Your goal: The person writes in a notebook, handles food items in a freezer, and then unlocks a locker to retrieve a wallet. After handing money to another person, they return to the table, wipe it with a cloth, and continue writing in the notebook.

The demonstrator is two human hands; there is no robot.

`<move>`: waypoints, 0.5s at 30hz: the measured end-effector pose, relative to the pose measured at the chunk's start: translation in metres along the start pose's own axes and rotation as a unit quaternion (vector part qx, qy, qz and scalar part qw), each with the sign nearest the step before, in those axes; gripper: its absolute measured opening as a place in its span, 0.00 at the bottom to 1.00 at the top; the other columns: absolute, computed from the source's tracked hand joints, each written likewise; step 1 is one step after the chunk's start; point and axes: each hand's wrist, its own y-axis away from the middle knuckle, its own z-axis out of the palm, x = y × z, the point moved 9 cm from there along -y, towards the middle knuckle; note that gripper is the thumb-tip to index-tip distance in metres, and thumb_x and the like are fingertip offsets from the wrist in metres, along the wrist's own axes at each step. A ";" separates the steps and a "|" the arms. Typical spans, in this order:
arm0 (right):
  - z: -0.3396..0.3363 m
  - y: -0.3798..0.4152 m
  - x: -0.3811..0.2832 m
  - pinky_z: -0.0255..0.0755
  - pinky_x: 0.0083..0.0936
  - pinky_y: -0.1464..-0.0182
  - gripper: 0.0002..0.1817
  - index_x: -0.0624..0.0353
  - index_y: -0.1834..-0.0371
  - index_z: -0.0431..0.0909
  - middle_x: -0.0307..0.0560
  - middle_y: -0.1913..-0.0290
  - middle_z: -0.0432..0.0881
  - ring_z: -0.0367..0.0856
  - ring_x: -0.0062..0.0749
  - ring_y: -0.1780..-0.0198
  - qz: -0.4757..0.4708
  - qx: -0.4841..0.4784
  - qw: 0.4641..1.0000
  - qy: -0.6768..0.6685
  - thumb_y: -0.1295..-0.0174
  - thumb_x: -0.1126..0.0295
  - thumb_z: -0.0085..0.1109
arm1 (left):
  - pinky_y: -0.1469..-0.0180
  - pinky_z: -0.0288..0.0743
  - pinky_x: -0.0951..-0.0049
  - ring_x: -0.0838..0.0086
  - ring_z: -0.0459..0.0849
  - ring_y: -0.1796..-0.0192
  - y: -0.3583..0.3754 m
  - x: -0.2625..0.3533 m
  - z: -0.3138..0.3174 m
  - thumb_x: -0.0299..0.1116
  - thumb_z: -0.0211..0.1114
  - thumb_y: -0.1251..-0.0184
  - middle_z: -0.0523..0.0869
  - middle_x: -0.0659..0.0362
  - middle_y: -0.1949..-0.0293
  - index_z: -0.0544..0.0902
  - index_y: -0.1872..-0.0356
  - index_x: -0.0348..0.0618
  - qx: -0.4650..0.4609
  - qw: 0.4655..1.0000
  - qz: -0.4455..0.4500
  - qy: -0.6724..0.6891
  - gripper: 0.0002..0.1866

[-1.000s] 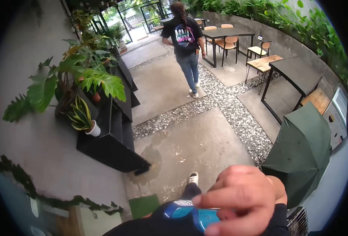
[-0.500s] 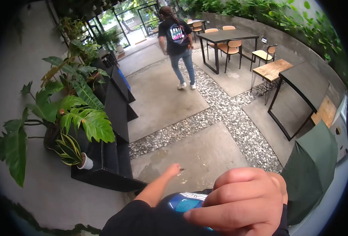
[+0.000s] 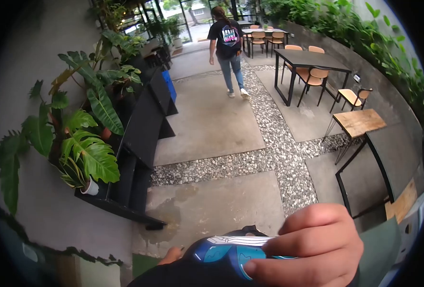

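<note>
My right hand (image 3: pixel 312 248) is large in the lower right of the head view, fingers curled together in front of my dark shirt with its blue and white print (image 3: pixel 221 251). What it holds, if anything, is hidden. Low at the bottom, left of the print, a small part of my left hand (image 3: pixel 173 254) shows, mostly behind my shirt; its fingers cannot be made out. Bare concrete floor (image 3: pixel 212 201) lies beyond both hands.
A person (image 3: pixel 228 48) in a black shirt walks away ahead. Potted plants (image 3: pixel 94 153) stand on a black shelf (image 3: pixel 137 143) at left. At right are a dark table (image 3: pixel 312 60), chairs, a wooden bench (image 3: pixel 360 122), a nearer table (image 3: pixel 398 148) and a green umbrella (image 3: pixel 379 248). Pebble strips cross the floor.
The view has turned, and the room's things sit differently in it. The person ahead has walked farther off. My left hand has dropped back toward my body, and the small dark item at it no longer shows clearly.
</note>
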 end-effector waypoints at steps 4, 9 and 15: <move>-0.032 0.033 0.033 0.58 0.19 0.80 0.14 0.57 0.63 0.81 0.46 0.69 0.79 0.67 0.24 0.81 -0.047 0.159 0.986 -0.005 0.57 0.75 0.64 | 0.55 0.73 0.59 0.54 0.80 0.57 0.017 0.004 0.024 0.42 0.57 0.46 0.82 0.48 0.60 0.82 0.62 0.43 0.000 0.997 -0.069 0.032 0.16; -0.049 0.040 0.067 0.56 0.19 0.81 0.13 0.57 0.65 0.81 0.46 0.68 0.79 0.64 0.23 0.82 -0.011 0.135 0.985 -0.106 0.57 0.75 0.64 | 0.55 0.74 0.60 0.52 0.81 0.58 -0.034 0.109 0.003 0.39 0.59 0.49 0.83 0.48 0.60 0.83 0.63 0.42 0.038 0.992 -0.051 0.105 0.15; -0.066 0.052 0.090 0.60 0.20 0.79 0.06 0.54 0.73 0.79 0.39 0.67 0.80 0.69 0.24 0.79 0.024 0.076 0.988 -0.131 0.53 0.79 0.56 | 0.56 0.73 0.67 0.61 0.81 0.56 -0.028 0.235 -0.099 0.21 0.54 0.49 0.83 0.49 0.58 0.79 0.56 0.41 0.113 0.877 0.094 0.457 0.17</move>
